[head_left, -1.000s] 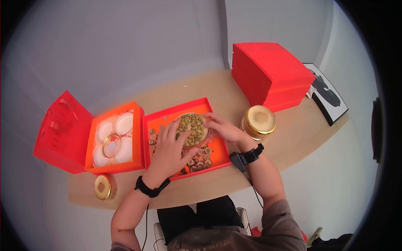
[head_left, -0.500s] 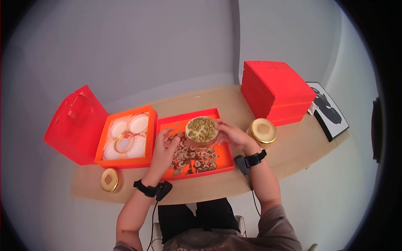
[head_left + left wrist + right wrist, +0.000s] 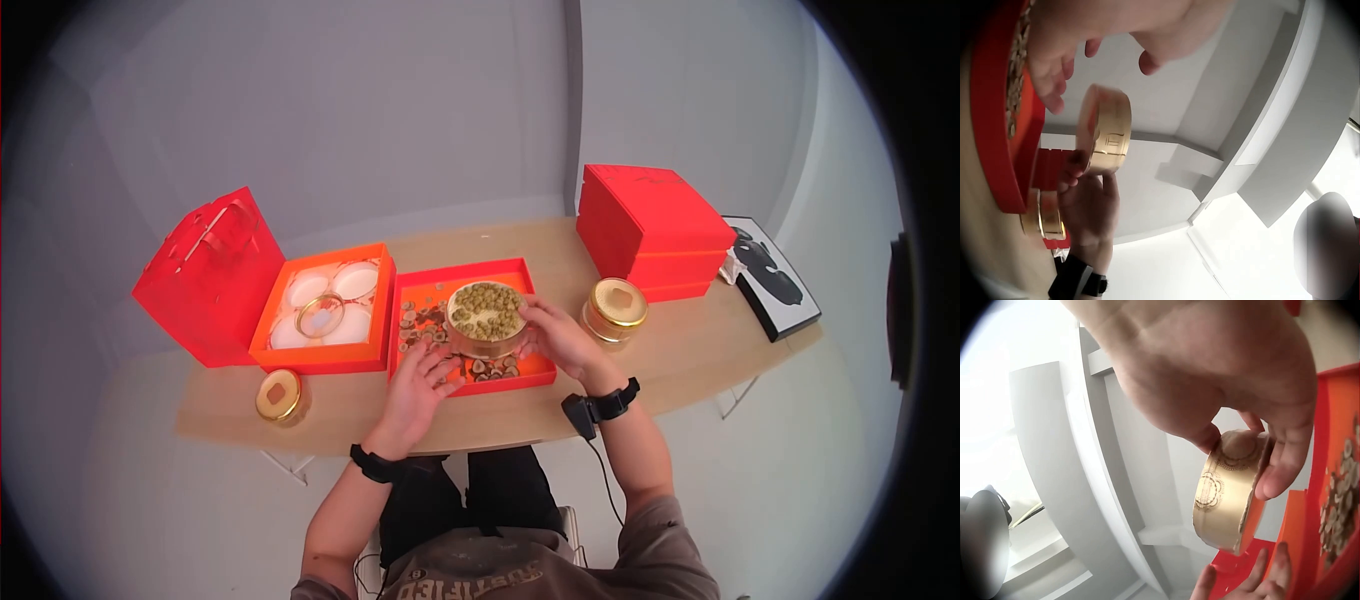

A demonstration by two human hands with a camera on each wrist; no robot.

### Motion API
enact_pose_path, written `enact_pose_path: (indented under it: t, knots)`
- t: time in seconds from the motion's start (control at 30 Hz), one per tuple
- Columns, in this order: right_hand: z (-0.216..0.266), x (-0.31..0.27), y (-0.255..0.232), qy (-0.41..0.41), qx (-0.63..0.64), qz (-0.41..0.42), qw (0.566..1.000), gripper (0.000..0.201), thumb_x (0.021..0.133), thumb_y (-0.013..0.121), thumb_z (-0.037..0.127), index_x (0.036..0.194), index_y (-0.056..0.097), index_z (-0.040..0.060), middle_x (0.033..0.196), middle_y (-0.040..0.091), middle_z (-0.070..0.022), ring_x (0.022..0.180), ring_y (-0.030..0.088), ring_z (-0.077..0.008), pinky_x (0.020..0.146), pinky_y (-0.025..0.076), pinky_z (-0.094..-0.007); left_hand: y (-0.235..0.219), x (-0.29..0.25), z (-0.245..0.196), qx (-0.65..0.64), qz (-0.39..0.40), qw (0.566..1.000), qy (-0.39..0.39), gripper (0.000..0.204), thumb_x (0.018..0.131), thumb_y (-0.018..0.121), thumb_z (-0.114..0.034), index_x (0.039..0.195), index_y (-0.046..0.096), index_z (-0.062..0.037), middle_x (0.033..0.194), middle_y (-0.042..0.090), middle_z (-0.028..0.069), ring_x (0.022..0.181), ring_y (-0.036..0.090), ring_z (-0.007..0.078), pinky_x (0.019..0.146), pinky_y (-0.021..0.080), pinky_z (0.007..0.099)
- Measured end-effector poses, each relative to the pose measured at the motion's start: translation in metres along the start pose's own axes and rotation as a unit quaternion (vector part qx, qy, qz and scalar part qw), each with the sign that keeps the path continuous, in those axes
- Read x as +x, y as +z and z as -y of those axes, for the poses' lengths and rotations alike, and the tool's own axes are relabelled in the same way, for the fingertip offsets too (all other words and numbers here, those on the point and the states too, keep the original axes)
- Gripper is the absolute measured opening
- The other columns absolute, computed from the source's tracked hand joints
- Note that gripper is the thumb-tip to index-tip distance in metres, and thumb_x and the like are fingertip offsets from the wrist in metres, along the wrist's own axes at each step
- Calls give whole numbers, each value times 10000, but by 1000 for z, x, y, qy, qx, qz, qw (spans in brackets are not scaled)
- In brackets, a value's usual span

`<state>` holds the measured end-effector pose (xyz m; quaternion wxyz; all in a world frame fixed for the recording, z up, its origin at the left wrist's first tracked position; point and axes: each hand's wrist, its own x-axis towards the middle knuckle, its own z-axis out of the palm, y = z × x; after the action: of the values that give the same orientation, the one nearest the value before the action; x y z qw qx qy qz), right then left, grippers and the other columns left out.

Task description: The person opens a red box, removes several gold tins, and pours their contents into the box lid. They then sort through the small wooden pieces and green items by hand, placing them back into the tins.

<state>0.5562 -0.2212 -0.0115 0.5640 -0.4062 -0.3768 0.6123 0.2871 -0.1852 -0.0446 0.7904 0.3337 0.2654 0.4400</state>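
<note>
My right hand (image 3: 560,338) grips a round gold-sided tub (image 3: 1222,494) by its right side, thumb and fingers at the rim. Greenish-yellow dried buds (image 3: 488,302) fill its top, with a pale patch showing among them. The tub is held up over a shallow red tray with an orange inside (image 3: 525,368). Brown-rimmed dried slices (image 3: 494,369) lie scattered in that tray. To the lower left of the tub, my left hand (image 3: 412,398) holds nothing, its fingers spread and loosely bent. In the left wrist view a gap shows between it and the tub (image 3: 1110,134).
Left of the tray stands an open red box (image 3: 262,358) with white round containers and a clear gold-rimmed ring (image 3: 320,316). Gold-lidded jars stand at front left (image 3: 280,396) and right (image 3: 614,308). Stacked red boxes (image 3: 655,235) and a black-and-white framed picture (image 3: 770,280) are at the back right.
My left hand has come off the buds and drawn back to the lower left, its palm turning upward. The tub stays in my right hand, lifted over the tray. The head view has shifted.
</note>
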Motion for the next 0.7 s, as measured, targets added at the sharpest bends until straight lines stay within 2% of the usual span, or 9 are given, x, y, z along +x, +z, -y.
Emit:
enact_pose_path:
  t: [0.07,0.13,0.23,0.33,0.47,0.5,0.6,0.67,0.7]
  knots:
    - [-6,-12,10,0,-2,9,1000,439,1071,541,267,1431,429,42,938,672,-85,753,689,-165,677,568,-290,11,-10,3,-16,20,999,-25,439,1065,526,-393,1380,451,-97,1335,567,127,1220,574,270,1011,513,506]
    - [-13,-20,15,28,-9,41,999,460,1070,547,272,1440,409,35,931,680,-95,775,696,-172,694,568,-293,23,-19,1,-5,56,998,-41,530,1088,430,-469,1465,405,-98,1431,531,142,1316,535,288,1064,486,547]
    - [-19,-29,24,33,-20,41,998,527,1067,558,292,1481,366,27,907,679,-98,785,695,-169,707,557,-285,31,-24,0,2,95,995,-31,613,1081,376,-518,1523,361,-94,1527,482,145,1395,497,314,1109,441,569]
    - [-23,-32,31,38,-55,22,998,594,1065,564,320,1518,325,21,901,667,-94,784,691,-165,710,553,-280,22,-16,8,-3,104,994,-18,645,1085,339,-532,1549,344,-83,1572,444,152,1425,474,319,1127,433,540]
    - [-26,-30,29,34,-109,34,993,675,1066,563,373,1554,278,3,955,647,-98,798,688,-163,728,554,-278,26,-9,11,-27,65,997,-26,595,1110,319,-482,1511,385,-48,1532,486,148,1399,501,296,1138,439,496]
    - [-27,-28,27,44,-104,26,993,675,1066,563,373,1554,278,3,955,647,-98,798,688,-163,728,554,-278,24,-5,13,-34,60,998,-8,591,1110,325,-473,1510,387,-43,1529,490,152,1396,505,295,1145,432,495]
    - [-22,-22,20,42,-122,22,991,670,1068,561,384,1549,299,-1,1007,644,-106,821,691,-163,743,560,-279,21,3,5,-52,44,998,-3,569,1109,344,-444,1508,393,-41,1517,502,160,1388,516,298,1144,432,495]
    - [-9,-22,13,-8,-139,-10,990,633,1072,552,376,1534,334,1,1032,651,-107,862,698,-164,756,565,-283,16,7,-9,-15,42,999,26,561,1108,346,-437,1503,397,-43,1513,505,160,1388,515,301,1136,442,493]
    - [-1,-22,8,-2,-172,-28,985,574,1071,557,337,1508,391,4,1038,662,-98,903,690,-157,769,563,-286,10,10,-14,-9,30,999,39,562,1106,349,-441,1501,396,-44,1510,507,159,1385,518,301,1127,450,493]
